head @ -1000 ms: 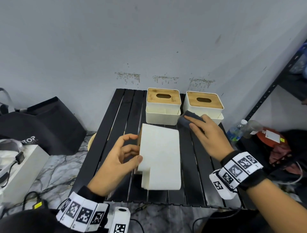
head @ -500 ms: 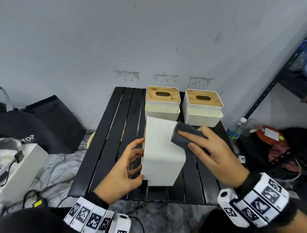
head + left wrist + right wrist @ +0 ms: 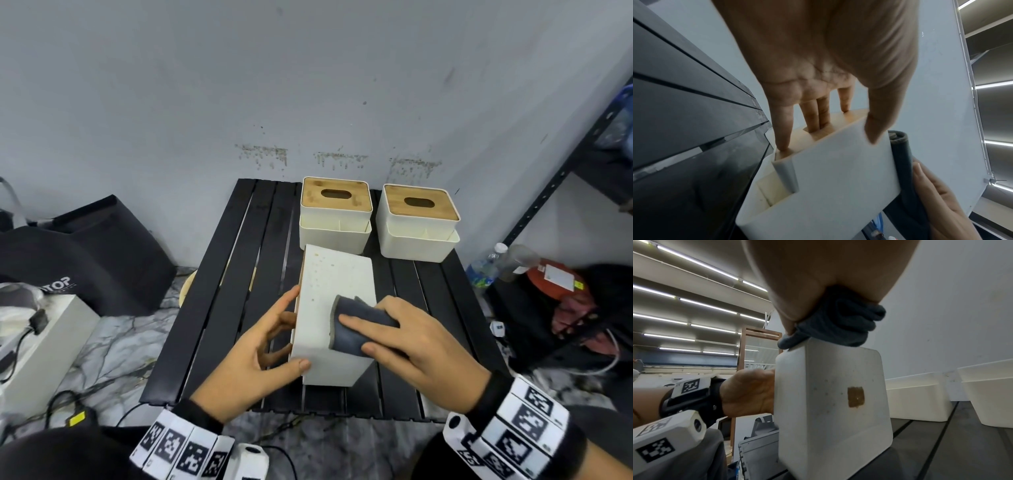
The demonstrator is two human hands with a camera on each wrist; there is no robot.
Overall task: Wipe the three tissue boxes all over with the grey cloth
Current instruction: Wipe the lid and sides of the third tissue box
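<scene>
Grey cloth (image 3: 363, 325) slid nearer along tipped box (image 3: 334, 320).

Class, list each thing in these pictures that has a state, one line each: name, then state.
Near tissue box: tipped on its side, wooden lid facing left, resting on the table.
Grey cloth: folded, pressed on the box's upward face.
Left hand: grips the box.
Right hand: presses the cloth.
Two far tissue boxes: upright, lids on.
</scene>
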